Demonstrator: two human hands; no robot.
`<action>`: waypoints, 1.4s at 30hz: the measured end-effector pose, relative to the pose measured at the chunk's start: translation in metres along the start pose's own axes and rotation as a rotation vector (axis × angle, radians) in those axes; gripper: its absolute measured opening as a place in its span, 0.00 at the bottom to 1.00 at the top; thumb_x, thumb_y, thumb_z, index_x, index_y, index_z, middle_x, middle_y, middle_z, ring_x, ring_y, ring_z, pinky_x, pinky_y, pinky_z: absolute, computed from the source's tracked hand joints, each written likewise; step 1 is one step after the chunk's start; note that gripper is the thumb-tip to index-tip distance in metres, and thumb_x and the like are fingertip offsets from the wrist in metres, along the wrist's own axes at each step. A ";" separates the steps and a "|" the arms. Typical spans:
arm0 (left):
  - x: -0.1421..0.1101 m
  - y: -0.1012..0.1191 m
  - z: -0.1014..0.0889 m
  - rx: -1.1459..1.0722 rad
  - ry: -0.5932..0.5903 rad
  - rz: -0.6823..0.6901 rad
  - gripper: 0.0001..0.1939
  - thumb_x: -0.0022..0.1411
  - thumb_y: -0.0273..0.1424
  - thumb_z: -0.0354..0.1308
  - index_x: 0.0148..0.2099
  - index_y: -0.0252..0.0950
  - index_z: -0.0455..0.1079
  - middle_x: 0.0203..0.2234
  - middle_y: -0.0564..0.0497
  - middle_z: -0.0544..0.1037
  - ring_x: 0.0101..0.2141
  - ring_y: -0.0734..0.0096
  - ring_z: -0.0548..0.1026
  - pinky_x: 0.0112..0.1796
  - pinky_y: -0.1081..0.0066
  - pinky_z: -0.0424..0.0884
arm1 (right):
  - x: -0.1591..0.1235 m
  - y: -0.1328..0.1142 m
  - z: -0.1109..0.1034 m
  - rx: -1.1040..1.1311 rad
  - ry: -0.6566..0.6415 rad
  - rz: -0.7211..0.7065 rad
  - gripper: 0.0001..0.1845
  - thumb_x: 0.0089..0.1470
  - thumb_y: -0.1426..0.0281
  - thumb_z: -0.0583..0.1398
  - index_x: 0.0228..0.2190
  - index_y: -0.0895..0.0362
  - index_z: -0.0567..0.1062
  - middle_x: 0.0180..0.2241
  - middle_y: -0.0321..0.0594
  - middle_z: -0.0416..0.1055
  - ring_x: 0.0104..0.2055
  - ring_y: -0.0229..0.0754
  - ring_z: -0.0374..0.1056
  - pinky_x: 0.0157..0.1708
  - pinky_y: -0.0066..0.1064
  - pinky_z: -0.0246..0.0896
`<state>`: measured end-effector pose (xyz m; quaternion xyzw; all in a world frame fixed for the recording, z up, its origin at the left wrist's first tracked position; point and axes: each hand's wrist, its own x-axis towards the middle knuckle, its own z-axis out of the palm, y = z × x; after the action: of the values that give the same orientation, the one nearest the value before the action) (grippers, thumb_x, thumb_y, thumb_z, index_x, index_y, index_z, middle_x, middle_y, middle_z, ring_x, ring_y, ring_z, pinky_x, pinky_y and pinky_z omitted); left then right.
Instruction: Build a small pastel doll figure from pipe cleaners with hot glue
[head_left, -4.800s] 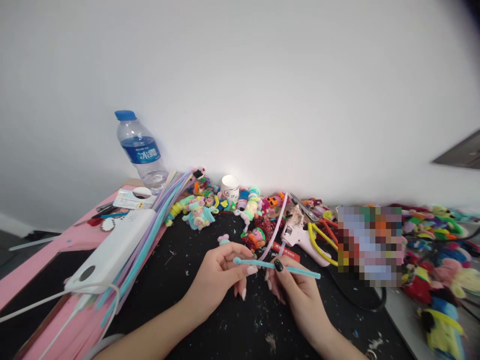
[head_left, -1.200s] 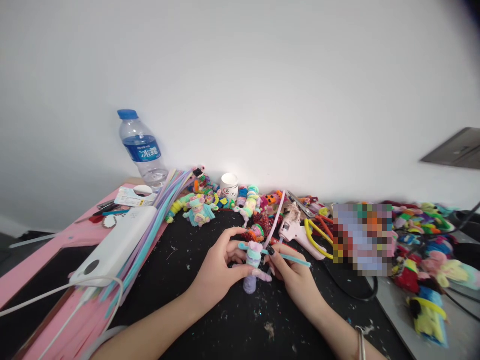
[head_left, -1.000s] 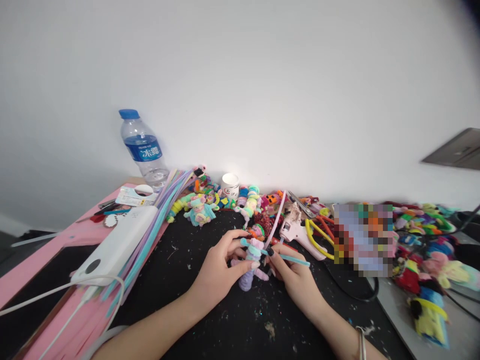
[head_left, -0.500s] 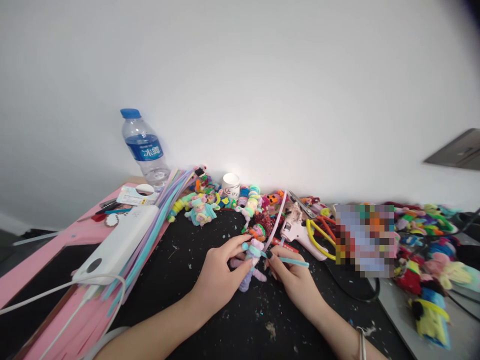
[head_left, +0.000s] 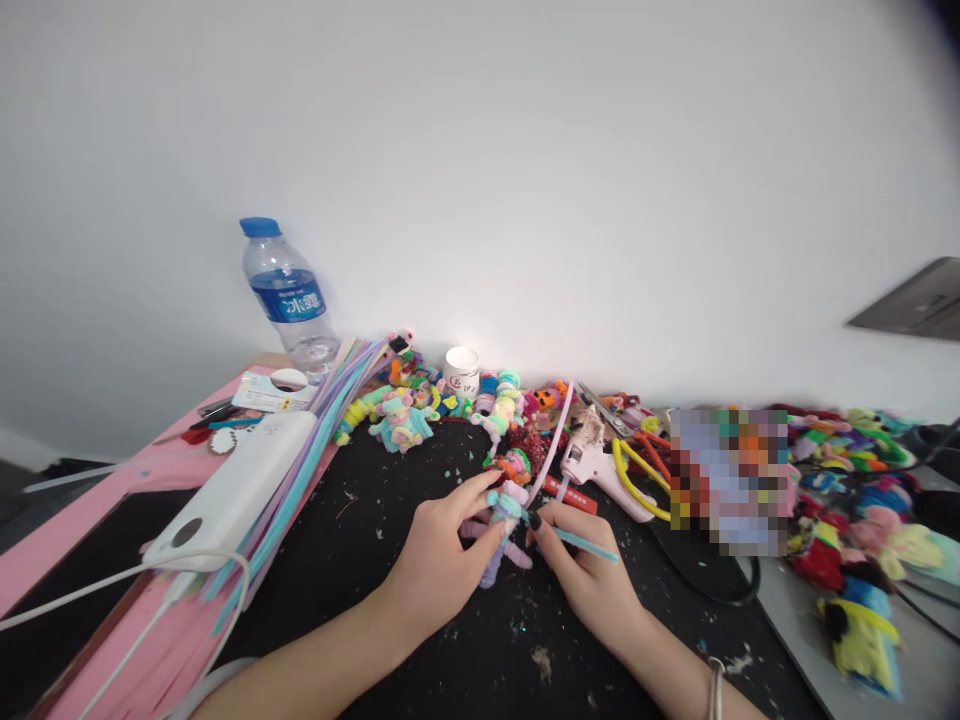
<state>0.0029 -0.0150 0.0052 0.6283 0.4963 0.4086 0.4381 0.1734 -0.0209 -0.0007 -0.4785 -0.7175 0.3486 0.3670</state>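
My left hand [head_left: 446,540] is closed around a small pipe-cleaner doll [head_left: 508,530] in lilac, pink and light blue, with its fingers at the back and the thumb in front. At the doll's right side, my right hand [head_left: 581,550] pinches a light blue pipe cleaner [head_left: 589,545], whose loose end points out to the right past the fingers. A pale pink pipe cleaner [head_left: 553,440] slants up behind the doll. Just beyond the hands lie a pink glue gun [head_left: 600,470] and a red box [head_left: 574,496].
Pliers with yellow handles [head_left: 626,480] lie beside the glue gun. Several pipe-cleaner figures [head_left: 401,415] line the wall, near a paper cup [head_left: 461,372]. At left are a bundle of pipe cleaners [head_left: 300,510], a white power bank [head_left: 232,490] and a water bottle [head_left: 289,300]. A black cable [head_left: 720,600] curves at right.
My right hand has shifted slightly down, and the light blue pipe cleaner's free end now slopes lower. The doll tilts a little in my left hand.
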 end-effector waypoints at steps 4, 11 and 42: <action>0.001 0.000 -0.001 -0.034 0.002 0.009 0.19 0.55 0.29 0.56 0.50 0.36 0.66 0.35 0.49 0.79 0.34 0.68 0.76 0.36 0.72 0.72 | 0.000 0.003 0.000 0.024 0.067 0.049 0.15 0.58 0.67 0.52 0.22 0.58 0.68 0.19 0.33 0.60 0.21 0.35 0.54 0.22 0.27 0.48; 0.005 -0.006 -0.006 -0.004 0.127 0.042 0.21 0.58 0.28 0.53 0.54 0.39 0.60 0.44 0.45 0.72 0.35 0.70 0.71 0.36 0.70 0.70 | 0.001 0.013 -0.003 0.213 0.241 0.242 0.17 0.58 0.61 0.52 0.22 0.57 0.67 0.16 0.30 0.54 0.19 0.34 0.49 0.18 0.26 0.42; 0.002 0.005 -0.005 -0.266 -0.179 -0.140 0.08 0.55 0.31 0.57 0.28 0.33 0.74 0.18 0.51 0.76 0.22 0.71 0.73 0.26 0.74 0.68 | -0.008 0.009 0.003 0.424 0.081 0.206 0.20 0.58 0.61 0.51 0.18 0.57 0.63 0.17 0.31 0.56 0.19 0.33 0.49 0.19 0.26 0.43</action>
<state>-0.0001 -0.0129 0.0115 0.5626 0.4396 0.3817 0.5870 0.1771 -0.0264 -0.0111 -0.4751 -0.5605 0.5076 0.4500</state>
